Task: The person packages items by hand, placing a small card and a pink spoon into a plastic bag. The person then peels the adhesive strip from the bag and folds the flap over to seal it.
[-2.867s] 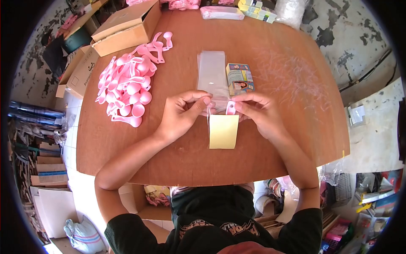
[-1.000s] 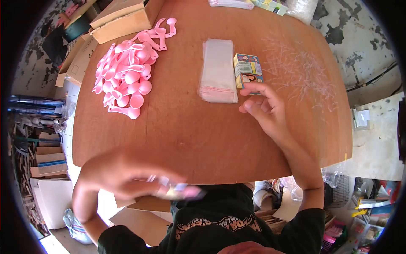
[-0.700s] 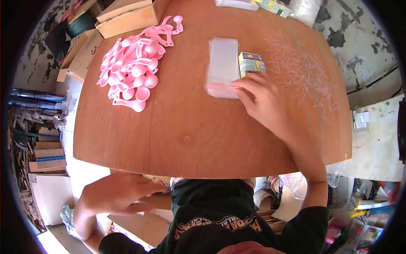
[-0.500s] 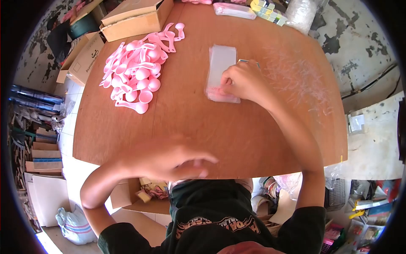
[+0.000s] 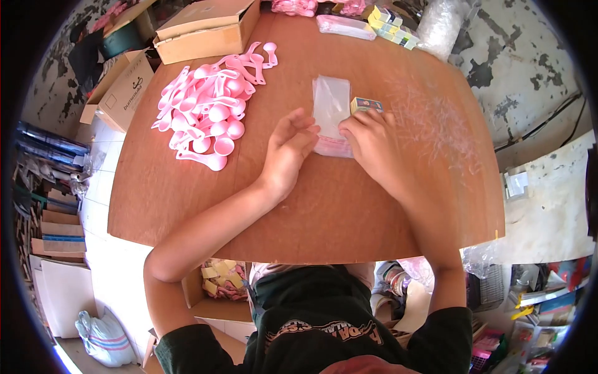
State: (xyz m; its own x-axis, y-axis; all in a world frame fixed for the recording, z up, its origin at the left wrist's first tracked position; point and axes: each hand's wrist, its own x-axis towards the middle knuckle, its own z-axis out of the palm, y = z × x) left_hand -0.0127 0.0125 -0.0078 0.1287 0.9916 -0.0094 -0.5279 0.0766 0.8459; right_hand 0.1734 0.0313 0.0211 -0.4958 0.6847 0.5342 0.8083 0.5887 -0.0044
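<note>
A stack of clear plastic bags (image 5: 332,100), pinkish along the near end, lies flat on the brown table (image 5: 249,218). My left hand (image 5: 288,149) is at the stack's left side, palm turned inward, fingers slightly bent and apart, with nothing seen in it. On the right side, my right hand (image 5: 374,143) has curled fingers, with thumb and fingertips closed at a bag's edge; its grip is partly hidden. Just beyond the right knuckles sits a small printed box (image 5: 365,105). A heap of pink measuring spoons (image 5: 205,106) lies to the left.
Cardboard boxes (image 5: 205,37) stand at the back left. At the back are a plastic packet (image 5: 346,27), small yellow boxes (image 5: 392,26) and a clear plastic roll (image 5: 441,28). Thin clear strands (image 5: 436,124) lie on the right. Below the table, a carton (image 5: 215,305) holds pink and yellow pieces.
My left hand has moved up from the table's front edge to the bags' left side. My right hand has shifted slightly right and nearer, revealing more of the small box.
</note>
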